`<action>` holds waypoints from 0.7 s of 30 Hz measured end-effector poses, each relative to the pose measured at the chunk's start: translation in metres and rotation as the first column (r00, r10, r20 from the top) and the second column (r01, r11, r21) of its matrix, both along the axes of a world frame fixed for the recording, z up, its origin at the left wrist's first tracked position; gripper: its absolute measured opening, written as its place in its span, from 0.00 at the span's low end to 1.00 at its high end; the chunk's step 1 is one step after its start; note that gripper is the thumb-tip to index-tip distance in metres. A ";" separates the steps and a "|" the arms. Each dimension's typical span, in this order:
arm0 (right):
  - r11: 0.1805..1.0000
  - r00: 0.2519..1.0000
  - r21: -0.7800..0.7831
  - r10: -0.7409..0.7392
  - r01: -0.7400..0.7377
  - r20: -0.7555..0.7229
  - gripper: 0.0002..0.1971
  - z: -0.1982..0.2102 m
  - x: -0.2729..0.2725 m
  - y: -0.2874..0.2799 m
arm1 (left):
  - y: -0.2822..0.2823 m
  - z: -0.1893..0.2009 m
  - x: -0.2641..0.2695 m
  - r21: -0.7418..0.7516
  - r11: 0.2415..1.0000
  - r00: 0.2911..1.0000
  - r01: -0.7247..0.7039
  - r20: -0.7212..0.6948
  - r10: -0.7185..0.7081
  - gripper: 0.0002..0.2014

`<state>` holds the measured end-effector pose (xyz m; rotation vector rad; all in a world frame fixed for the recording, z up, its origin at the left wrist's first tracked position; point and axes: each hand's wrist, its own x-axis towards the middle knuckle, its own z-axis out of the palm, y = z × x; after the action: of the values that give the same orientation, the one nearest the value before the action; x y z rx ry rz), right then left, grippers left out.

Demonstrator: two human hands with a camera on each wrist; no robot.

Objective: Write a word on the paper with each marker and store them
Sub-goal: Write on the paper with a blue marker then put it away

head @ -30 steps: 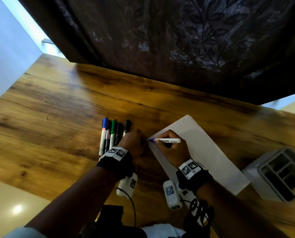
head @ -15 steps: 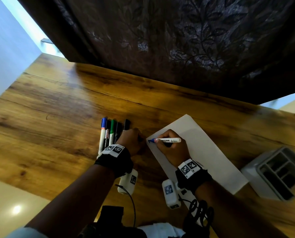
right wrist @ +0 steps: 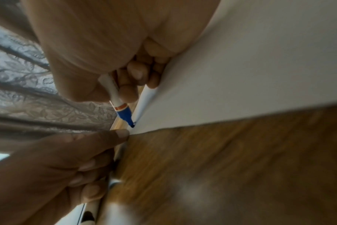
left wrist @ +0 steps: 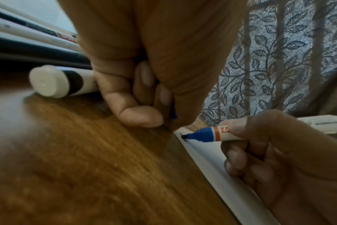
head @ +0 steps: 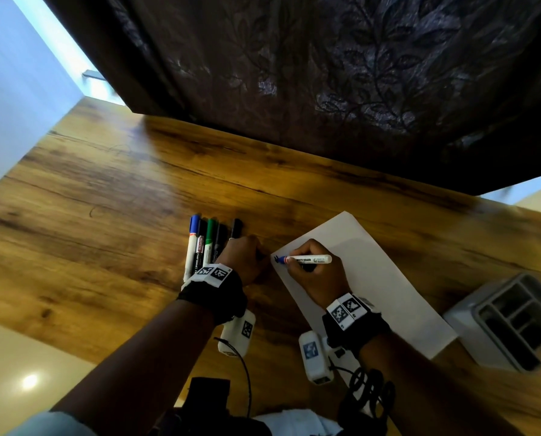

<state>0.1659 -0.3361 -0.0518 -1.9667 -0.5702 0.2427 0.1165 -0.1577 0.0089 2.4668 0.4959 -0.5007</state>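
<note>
Right hand writing at paper's near-left corner; left hand fisted beside it.
Table (head: 105, 221) bare left; paper (head: 373, 278) white. Right hand (head: 319, 275) pinches blue marker (head: 306, 259), tip touching paper. Left hand (head: 244, 259) curled around blue cap (left wrist: 172, 113), forefinger at paper's edge. Spare markers (head: 206, 243) left; organiser (head: 514, 322) right.

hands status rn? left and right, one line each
Left hand: curled, seems to hold a blue cap; index fingertip at the paper edge.
Right hand: grips the marker, tip on the paper.
</note>
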 end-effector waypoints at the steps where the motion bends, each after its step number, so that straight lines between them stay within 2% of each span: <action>1: 1.000 1.000 0.003 -0.011 0.011 0.005 0.06 0.000 0.001 0.000 | 0.000 0.000 0.000 -0.003 1.000 1.000 -0.002 0.000 0.002 0.12; 4: 0.998 0.998 0.021 -0.066 0.066 -0.018 0.06 0.000 0.002 -0.001 | 0.001 -0.001 0.001 -0.007 1.000 1.000 -0.018 -0.010 0.018 0.10; 21: 0.999 0.999 0.001 -0.052 0.052 -0.013 0.06 0.001 0.004 -0.004 | 0.000 -0.005 0.000 -0.011 0.999 0.999 -0.036 -0.015 0.035 0.11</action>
<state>0.1701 -0.3399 -0.0505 -1.9748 -0.5101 0.2230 0.1165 -0.1574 0.0034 2.4412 0.5406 -0.5059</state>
